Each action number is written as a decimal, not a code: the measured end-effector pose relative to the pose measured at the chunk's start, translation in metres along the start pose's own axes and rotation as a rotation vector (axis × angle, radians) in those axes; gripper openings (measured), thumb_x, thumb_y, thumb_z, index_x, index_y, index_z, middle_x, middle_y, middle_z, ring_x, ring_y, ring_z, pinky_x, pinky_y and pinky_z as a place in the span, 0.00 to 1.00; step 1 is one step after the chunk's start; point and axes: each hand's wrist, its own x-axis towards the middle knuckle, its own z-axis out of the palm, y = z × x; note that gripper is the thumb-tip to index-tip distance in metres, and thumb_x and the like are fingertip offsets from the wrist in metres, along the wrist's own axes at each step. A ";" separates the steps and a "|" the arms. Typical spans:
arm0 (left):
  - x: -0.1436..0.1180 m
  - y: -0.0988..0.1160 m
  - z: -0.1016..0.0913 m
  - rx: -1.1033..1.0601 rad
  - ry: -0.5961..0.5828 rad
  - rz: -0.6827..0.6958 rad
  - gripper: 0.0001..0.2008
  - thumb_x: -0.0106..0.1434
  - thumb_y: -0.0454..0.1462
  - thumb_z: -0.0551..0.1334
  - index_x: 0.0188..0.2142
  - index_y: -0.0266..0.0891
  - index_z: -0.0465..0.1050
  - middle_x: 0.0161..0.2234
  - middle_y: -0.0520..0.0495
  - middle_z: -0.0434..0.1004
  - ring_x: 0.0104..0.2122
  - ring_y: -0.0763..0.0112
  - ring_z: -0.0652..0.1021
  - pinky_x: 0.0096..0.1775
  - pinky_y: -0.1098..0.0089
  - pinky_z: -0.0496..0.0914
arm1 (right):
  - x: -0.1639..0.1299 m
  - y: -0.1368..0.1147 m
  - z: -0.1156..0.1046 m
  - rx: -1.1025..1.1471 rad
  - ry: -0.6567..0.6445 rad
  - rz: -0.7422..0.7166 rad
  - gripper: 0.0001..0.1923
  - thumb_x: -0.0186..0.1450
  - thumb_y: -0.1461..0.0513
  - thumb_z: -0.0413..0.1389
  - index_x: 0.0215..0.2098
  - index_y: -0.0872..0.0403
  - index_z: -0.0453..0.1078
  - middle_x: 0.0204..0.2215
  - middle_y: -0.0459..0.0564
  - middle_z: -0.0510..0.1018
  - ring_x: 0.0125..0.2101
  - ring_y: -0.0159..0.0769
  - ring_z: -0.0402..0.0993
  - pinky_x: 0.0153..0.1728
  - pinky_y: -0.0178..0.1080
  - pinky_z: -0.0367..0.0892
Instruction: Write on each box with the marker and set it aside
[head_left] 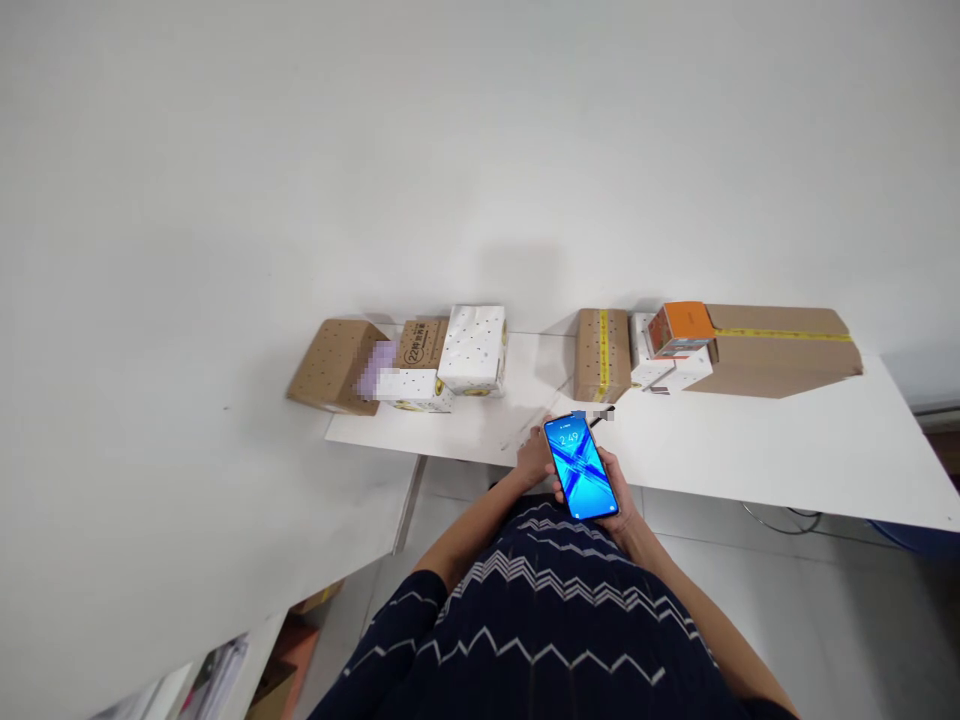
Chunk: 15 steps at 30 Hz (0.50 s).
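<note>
Both hands' fingers, right hand [616,497] and left hand [536,458], wrap a phone [580,467] reading 2:49.

glossy glass phone [581,467], matt cardboard boxes [776,348]

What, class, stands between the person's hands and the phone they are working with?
Nothing visible does. The phone already lies in the right hand, screen lit and facing up, with the left hand touching its left edge. The boxes sit farther back on the white table, apart from both hands.

Boxes [472,350] line the table's [750,450] far edge, behind the phone [581,467].
</note>
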 end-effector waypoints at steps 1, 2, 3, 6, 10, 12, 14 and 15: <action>0.001 -0.003 0.002 0.014 0.000 0.029 0.36 0.60 0.48 0.60 0.64 0.46 0.49 0.58 0.37 0.63 0.48 0.51 0.75 0.47 0.57 0.69 | -0.001 -0.002 -0.002 -0.006 0.037 -0.018 0.27 0.62 0.46 0.49 0.49 0.56 0.68 0.39 0.57 0.80 0.37 0.46 0.78 0.37 0.49 0.73; 0.002 -0.007 0.004 0.024 0.002 0.060 0.39 0.59 0.46 0.61 0.65 0.45 0.45 0.60 0.37 0.59 0.50 0.50 0.74 0.48 0.58 0.69 | -0.001 -0.006 -0.006 -0.015 0.085 -0.047 0.26 0.62 0.46 0.50 0.49 0.56 0.68 0.38 0.57 0.80 0.36 0.46 0.78 0.37 0.48 0.74; 0.004 -0.011 0.006 0.026 0.007 0.091 0.41 0.58 0.45 0.63 0.65 0.44 0.43 0.62 0.37 0.55 0.53 0.50 0.72 0.49 0.58 0.69 | -0.002 -0.009 -0.011 -0.028 0.142 -0.089 0.26 0.61 0.47 0.50 0.48 0.56 0.68 0.37 0.57 0.80 0.36 0.46 0.78 0.36 0.48 0.74; 0.010 -0.023 0.012 -0.019 0.028 0.206 0.45 0.54 0.40 0.65 0.65 0.44 0.40 0.66 0.38 0.47 0.61 0.55 0.64 0.54 0.60 0.66 | -0.006 -0.026 -0.039 -0.092 0.376 -0.286 0.25 0.60 0.47 0.51 0.47 0.54 0.68 0.35 0.55 0.80 0.33 0.44 0.78 0.33 0.45 0.74; 0.015 -0.035 0.016 -0.139 0.030 0.299 0.44 0.53 0.36 0.66 0.63 0.44 0.43 0.64 0.39 0.53 0.61 0.59 0.63 0.58 0.60 0.63 | -0.016 -0.055 -0.098 -0.368 0.946 -0.472 0.24 0.57 0.46 0.51 0.43 0.53 0.65 0.30 0.51 0.76 0.28 0.40 0.76 0.30 0.41 0.72; 0.015 -0.040 0.016 -0.193 0.038 0.312 0.43 0.52 0.35 0.66 0.63 0.44 0.44 0.63 0.39 0.54 0.59 0.58 0.65 0.57 0.59 0.64 | -0.024 -0.067 -0.128 -0.732 1.256 -0.434 0.24 0.56 0.46 0.53 0.44 0.52 0.66 0.30 0.51 0.75 0.33 0.44 0.76 0.34 0.43 0.71; 0.012 -0.049 0.015 -0.228 0.047 0.319 0.43 0.51 0.35 0.66 0.63 0.44 0.46 0.62 0.40 0.55 0.58 0.59 0.66 0.56 0.59 0.65 | -0.031 -0.074 -0.152 -1.126 1.437 -0.291 0.27 0.55 0.47 0.55 0.47 0.52 0.66 0.37 0.56 0.75 0.42 0.51 0.74 0.42 0.47 0.69; 0.009 -0.054 0.013 -0.241 0.057 0.316 0.43 0.51 0.35 0.66 0.62 0.44 0.46 0.62 0.40 0.56 0.57 0.59 0.67 0.56 0.60 0.66 | -0.033 -0.075 -0.161 -1.300 1.473 -0.241 0.29 0.55 0.48 0.55 0.50 0.53 0.65 0.41 0.59 0.74 0.45 0.53 0.72 0.46 0.49 0.66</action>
